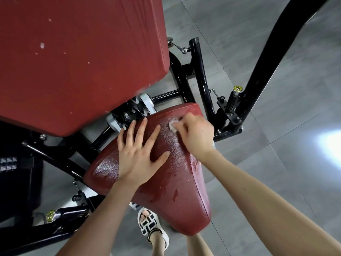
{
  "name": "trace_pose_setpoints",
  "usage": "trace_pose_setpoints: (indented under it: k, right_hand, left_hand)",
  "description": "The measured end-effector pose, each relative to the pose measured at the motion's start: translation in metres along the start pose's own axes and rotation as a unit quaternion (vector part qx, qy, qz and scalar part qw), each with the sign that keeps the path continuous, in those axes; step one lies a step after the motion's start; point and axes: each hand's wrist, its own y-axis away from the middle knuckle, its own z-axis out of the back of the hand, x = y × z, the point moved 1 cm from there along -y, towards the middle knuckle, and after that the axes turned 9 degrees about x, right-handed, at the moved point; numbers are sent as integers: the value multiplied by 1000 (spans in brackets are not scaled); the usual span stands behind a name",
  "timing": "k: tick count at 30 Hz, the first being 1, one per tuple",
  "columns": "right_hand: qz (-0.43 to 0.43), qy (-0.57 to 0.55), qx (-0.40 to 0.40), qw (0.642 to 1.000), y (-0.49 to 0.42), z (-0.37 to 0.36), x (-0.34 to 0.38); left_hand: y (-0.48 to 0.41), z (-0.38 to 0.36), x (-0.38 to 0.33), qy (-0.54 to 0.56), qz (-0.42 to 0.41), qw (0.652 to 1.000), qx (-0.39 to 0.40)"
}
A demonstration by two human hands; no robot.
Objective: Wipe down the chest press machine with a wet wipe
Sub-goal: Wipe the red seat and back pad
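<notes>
Two bare forearms reach up from the bottom of the frame to a red seat pad (175, 191) at centre, its surface glistening wet. Left hand (138, 156) lies flat on the pad, fingers straight and spread, holding nothing. Right hand (197, 135), just right of it near the pad's upper edge, curls its fingers around a small crumpled white wet wipe (173, 126), which peeks out at the fingertips and presses on the pad. Red back pad (73, 61) fills the upper left. Yellow-capped knob (237, 89) at right carries markings too small to read
</notes>
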Motion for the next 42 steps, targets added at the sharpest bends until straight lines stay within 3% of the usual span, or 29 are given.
trace_pose_setpoints:
  k: [3, 4, 5, 8, 9, 13, 15, 18, 23, 26, 28, 31, 36, 42]
  right_hand:
    - [-176, -35, 13, 984, -39, 9, -10]
    - [-192, -50, 6, 980, -39, 5, -8]
    - [-170, -57, 5, 984, -34, 2, 0]
    - [1, -5, -8, 1000, -6, -11, 23]
    - [12, 3, -10, 1000, -9, -8, 17]
    - [-202, -91, 50, 974, -39, 12, -23]
    - [-249, -177, 40, 951, -23, 16, -34]
    - [-232, -275, 84, 929, 42, 10, -25]
    - [-288, -342, 150, 882, 157, 14, -18]
    - [-278, -335, 161, 886, 137, 15, -20]
    - [-272, -343, 117, 892, 91, 11, -22]
    - [-294, -385, 46, 874, 67, 6, -23]
    - [-318, -428, 76, 843, 166, 3, -17]
    - [-297, -404, 60, 863, 96, 0, -36]
  left_hand:
    - [-1, 0, -1, -9, 15, 1000, 19]
    - [-1, 0, -1, -9, 16, 1000, 22]
    - [-1, 0, -1, -8, 17, 1000, 24]
    - [0, 0, 0, 2, 11, 1000, 21]
    - [0, 1, 1, 3, 8, 1000, 19]
    - [0, 5, 2, 5, 0, 1000, 17]
    - [0, 6, 1, 10, -7, 1000, 16]
    - [-2, 7, 1, 9, -6, 1000, 18]
    - [-2, 8, 0, 0, -2, 1000, 24]
    - [-2, 10, -2, -3, 2, 1000, 31]
    - [-1, 12, -4, -6, 8, 999, 35]
    - [2, 15, -10, -14, -1, 1000, 24]
    - [2, 22, -26, -24, -66, 997, 43]
    - [-8, 24, -33, -19, -96, 993, 74]
